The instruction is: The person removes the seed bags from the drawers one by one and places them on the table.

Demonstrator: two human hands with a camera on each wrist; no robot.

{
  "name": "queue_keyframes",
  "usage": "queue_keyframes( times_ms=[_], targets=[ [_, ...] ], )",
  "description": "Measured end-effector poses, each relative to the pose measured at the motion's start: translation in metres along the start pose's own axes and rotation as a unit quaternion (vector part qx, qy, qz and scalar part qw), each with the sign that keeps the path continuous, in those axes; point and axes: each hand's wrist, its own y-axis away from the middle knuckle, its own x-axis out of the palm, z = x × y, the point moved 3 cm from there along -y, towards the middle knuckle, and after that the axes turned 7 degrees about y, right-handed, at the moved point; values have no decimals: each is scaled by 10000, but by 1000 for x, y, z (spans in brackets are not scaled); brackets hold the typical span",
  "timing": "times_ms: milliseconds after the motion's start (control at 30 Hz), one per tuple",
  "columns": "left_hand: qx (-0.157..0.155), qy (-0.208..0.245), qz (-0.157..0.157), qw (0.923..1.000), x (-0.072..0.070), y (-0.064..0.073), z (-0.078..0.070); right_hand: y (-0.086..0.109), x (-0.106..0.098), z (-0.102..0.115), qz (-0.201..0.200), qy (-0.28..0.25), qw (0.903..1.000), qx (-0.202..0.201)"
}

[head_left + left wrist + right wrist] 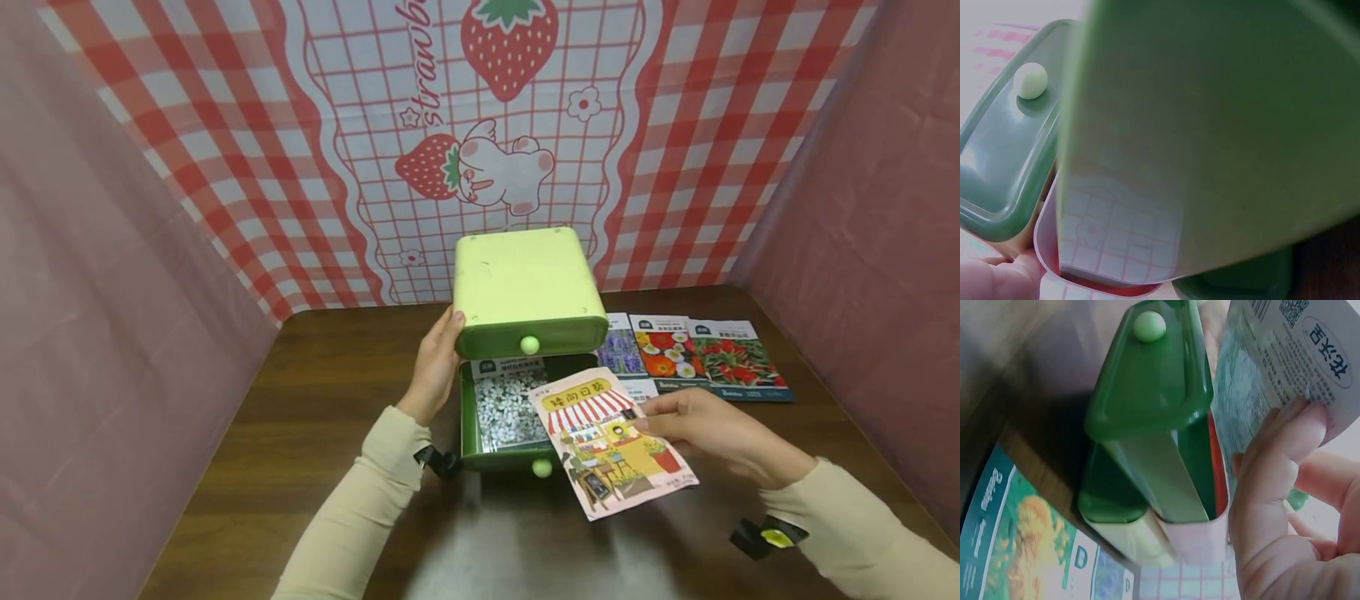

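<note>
A small cabinet (525, 275) with a pale yellow-green top and green drawer fronts stands on the table. Its lower green drawer (468, 417) is pulled out, and a packet with white flowers (510, 408) lies inside. My left hand (431, 371) rests against the cabinet's left side, fingers near the upper front corner. Between thumb and fingers, my right hand (712, 433) pinches a pink seed packet (611, 450) with a striped-awning shop picture. This packet is tilted and overlaps the drawer's right front in the head view. Its printed back (1310, 356) shows in the right wrist view.
Right of the cabinet lie several seed packets: one with purple flowers (619, 350), one with orange and white blooms (666, 354), one with red flowers (738, 358). A red-and-white checked strawberry cloth (697, 125) hangs behind the wooden table (300, 433). Pink curtains (97, 292) flank it.
</note>
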Motion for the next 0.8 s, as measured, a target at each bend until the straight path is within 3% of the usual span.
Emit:
queue_keyframes(
  times_ms=[533, 700, 800],
  targets=[
    [21, -6, 11, 10000, 0, 1, -1, 29, -45, -31, -131, -134, 9998, -103],
    [-11, -38, 0, 10000, 0, 1, -1, 30, -66, -48, -909, 44, 9958, 106],
    [-17, -56, 29, 10000, 0, 1, -1, 28, -76, -59, -1164, -445, 9922, 81]
  ],
)
